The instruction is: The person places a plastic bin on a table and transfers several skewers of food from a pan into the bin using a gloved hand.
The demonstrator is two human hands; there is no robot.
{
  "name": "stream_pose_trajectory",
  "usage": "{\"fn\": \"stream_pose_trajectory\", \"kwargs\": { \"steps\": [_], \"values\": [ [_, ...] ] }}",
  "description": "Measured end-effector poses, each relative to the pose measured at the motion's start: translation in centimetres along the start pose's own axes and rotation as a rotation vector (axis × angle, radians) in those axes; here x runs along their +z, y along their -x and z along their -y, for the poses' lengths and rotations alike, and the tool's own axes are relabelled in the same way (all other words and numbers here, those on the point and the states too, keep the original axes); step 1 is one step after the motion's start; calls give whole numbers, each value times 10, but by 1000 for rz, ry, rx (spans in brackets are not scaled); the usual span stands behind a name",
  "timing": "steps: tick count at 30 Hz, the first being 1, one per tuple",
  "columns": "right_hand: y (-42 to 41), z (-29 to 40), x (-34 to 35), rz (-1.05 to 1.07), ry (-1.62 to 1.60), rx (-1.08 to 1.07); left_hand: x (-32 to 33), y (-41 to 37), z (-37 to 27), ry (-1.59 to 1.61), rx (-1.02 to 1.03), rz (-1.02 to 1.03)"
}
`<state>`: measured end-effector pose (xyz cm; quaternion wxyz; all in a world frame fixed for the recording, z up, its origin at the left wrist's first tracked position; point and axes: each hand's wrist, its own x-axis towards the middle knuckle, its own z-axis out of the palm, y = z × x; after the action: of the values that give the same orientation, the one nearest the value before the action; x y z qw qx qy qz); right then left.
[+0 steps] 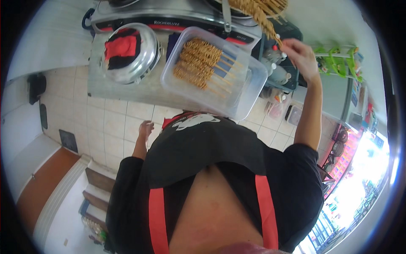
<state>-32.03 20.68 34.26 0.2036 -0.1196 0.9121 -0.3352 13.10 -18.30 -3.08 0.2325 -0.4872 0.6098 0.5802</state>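
Observation:
My right hand (301, 58) is raised at the upper right, its fingers shut on the bare stick end of a food skewer (265, 23). The skewered pieces are brown and folded in waves, and they reach over the stove toward a pan of more skewers (274, 6). My left hand (146, 129) hangs low beside my apron, fingers slightly apart, with nothing visible in it. In front of me, a clear plastic tub (255, 82) holds a row of similar loaded skewers (198, 62), sticks pointing right.
A gas stove (177, 23) spans the back of the metal table (98, 73). On the table's left stands a lidded metal pot (144, 52) with a red-and-black cloth (122, 47) on its lid. A dark crate (293, 79) with bottles (279, 74) is to the right of the tub.

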Motion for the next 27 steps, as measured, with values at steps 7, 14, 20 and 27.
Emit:
{"fn": "stream_pose_trajectory", "kwargs": {
  "steps": [7, 14, 20, 27],
  "values": [
    [63, -69, 159, 230, -194, -95, -18, -6, -6, -129, -48, 12],
    [61, -106, 278, 216, 41, -182, -34, -4, -12, -123, -43, 40],
    [58, -99, 285, 59, 257, -218, -44, -2, 2, 33, -113, 31],
    [62, -99, 280, 57, 279, -338, -33, 5, -5, -92, -4, 44]
  ]
}}
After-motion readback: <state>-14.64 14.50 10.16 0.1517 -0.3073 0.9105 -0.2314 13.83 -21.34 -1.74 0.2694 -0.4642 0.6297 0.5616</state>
